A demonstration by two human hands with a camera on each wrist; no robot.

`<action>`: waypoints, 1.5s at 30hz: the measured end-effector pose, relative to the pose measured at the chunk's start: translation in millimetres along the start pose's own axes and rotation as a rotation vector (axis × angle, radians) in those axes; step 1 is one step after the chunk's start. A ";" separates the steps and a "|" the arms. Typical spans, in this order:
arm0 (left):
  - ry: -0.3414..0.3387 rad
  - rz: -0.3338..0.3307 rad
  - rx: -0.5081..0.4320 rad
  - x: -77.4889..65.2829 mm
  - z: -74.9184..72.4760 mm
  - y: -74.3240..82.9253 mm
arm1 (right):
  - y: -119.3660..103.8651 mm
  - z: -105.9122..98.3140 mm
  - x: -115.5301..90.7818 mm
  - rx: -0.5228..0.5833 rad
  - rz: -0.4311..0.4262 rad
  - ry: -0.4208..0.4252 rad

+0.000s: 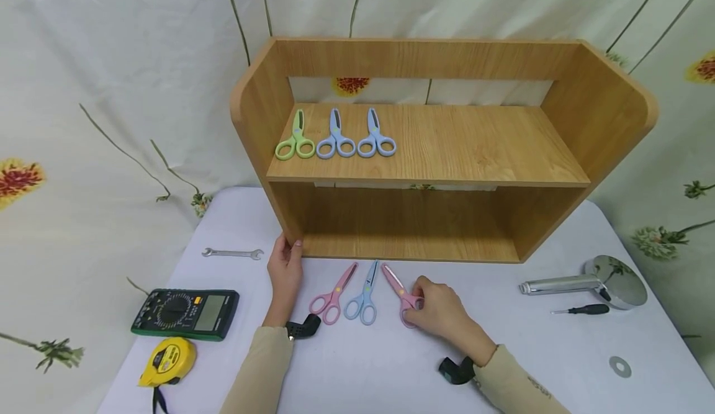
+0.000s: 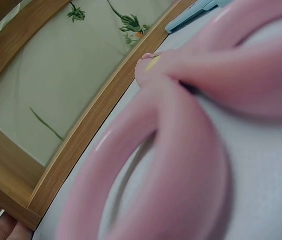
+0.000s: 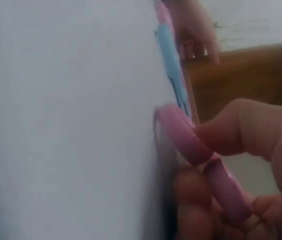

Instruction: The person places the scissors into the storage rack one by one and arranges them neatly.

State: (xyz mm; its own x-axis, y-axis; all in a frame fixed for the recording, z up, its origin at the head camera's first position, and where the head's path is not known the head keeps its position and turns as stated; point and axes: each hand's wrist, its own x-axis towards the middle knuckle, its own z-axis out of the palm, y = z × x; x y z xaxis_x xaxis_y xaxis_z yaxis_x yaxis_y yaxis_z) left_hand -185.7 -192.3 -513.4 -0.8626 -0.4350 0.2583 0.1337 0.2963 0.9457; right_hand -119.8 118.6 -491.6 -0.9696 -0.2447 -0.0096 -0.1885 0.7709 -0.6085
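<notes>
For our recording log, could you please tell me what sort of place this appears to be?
It seems to be an indoor tabletop work area, perhaps staged: a white-topped table with rounded corners bears a light-brown wooden two-tier shelf, with a pale, flower-printed fabric backdrop behind.

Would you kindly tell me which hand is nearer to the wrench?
Left: the left hand grips the shelf, just right of the wrench; the right hand is farther right, holding pink scissors.
</notes>
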 end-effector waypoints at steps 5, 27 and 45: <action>0.000 0.000 -0.006 -0.4 -0.3 -0.1 | 9.7 -8.0 4.2 0.330 0.037 -0.154; -0.009 0.014 -0.016 -0.6 -0.3 -0.9 | 32.2 -13.6 9.0 0.639 -0.130 -0.456; -0.009 -0.008 -0.003 0.4 0.5 -1.2 | 31.2 -13.0 11.0 0.660 -0.164 -0.542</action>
State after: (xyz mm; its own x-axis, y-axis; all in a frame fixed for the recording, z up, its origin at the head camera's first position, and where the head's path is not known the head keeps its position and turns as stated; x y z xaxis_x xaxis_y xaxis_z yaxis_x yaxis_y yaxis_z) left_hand -186.5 -192.4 -514.6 -0.8680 -0.4296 0.2491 0.1285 0.2902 0.9483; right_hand -138.3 147.6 -500.4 -0.6980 -0.6989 -0.1558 -0.0274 0.2435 -0.9695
